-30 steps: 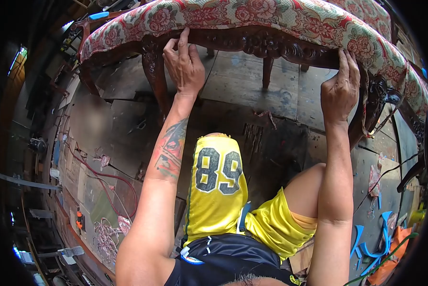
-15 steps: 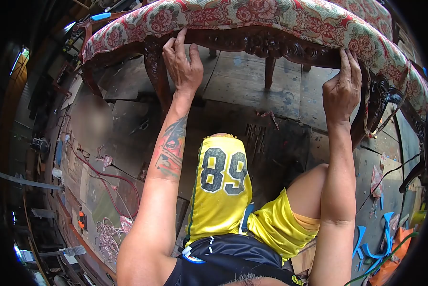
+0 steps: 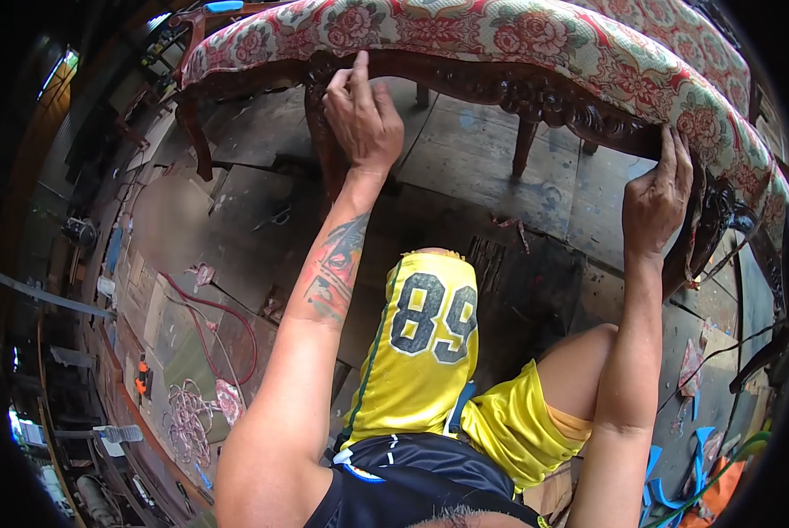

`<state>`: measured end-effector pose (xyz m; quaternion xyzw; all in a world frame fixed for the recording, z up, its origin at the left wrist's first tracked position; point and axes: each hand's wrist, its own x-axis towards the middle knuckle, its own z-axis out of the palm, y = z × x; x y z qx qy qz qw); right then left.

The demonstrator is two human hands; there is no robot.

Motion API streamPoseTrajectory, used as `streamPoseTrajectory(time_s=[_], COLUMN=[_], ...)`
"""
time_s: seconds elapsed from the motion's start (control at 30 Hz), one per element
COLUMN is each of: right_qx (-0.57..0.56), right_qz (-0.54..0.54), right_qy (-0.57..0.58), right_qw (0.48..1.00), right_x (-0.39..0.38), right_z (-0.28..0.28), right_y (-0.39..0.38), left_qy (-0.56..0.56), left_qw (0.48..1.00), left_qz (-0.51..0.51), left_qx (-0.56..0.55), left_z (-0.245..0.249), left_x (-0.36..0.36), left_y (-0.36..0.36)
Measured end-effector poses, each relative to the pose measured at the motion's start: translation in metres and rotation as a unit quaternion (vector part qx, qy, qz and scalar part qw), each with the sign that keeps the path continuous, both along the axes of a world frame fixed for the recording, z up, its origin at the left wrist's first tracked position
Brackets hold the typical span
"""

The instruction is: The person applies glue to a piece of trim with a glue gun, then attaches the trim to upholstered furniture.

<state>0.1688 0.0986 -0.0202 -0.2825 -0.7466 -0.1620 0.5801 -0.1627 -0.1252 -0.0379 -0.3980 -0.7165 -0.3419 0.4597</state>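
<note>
Straight ahead: floral seat (image 3: pixel 535 40). Along its front edge, cloth (image 3: pixel 606 66) meets carved wooden rail (image 3: pixel 465 81). Left hand (image 3: pixel 365 128) at the seat's left, right hand (image 3: pixel 661 198) at its right; fingers loosely extended, wrapped around nothing, tips at that join; pressure cannot be told. Judgement: light, matched pressure should avoid skewing the cloth. Blue scraps (image 3: pixel 700 447) lie right, this side of the seat.

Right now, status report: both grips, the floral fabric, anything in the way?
Left grip and right grip at lower edge of floral fabric. Fabric sits above carved rail. Loose strip hangs beside right grip, seemingly blocking neither.
</note>
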Motion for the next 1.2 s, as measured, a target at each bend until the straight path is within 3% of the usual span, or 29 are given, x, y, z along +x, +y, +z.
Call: streamPoseTrajectory(time_s=[0.07, 0.13, 0.2, 0.23, 0.3, 0.57, 0.83, 1.2], right_qx=[0.004, 0.003, 0.003, 0.002, 0.001, -0.01, -0.012, -0.007], right_qz=[0.001, 0.004, 0.008, 0.006, 0.009, 0.015, 0.008, 0.018], right_qy=[-0.007, -0.009, -0.01, -0.01, -0.008, -0.021, -0.037, -0.031], right_qw=[1.0, 1.0, 1.0, 1.0, 1.0, 1.0, 0.999, 0.999], right_x=[0.001, 0.001, 0.001, 0.0, 0.0, 0.001, 0.006, 0.005], right_z=[0.0, -0.001, -0.001, -0.002, -0.002, -0.001, -0.004, -0.005], right_y=[0.001, 0.002, 0.002, 0.002, 0.001, 0.001, 0.009, 0.011], left_qy=[0.014, -0.02, -0.135, -0.134, -0.199, -0.167, -0.056, -0.113], left_qw=[0.988, 0.971, 0.962, 0.961, 0.964, 0.953, 0.978, 0.977], left_qz=[0.105, 0.194, 0.202, 0.207, 0.137, 0.248, 0.2, 0.182], left_qx=[0.112, 0.137, 0.122, 0.123, 0.112, 0.06, -0.018, -0.021], left_z=[0.0, -0.002, -0.001, -0.001, -0.002, -0.001, 0.0, 0.009], left_x=[-0.018, -0.052, -0.085, -0.103, -0.135, -0.2, -0.231, -0.234], left_y=[-0.012, -0.027, -0.04, -0.045, -0.055, -0.099, -0.139, -0.134])
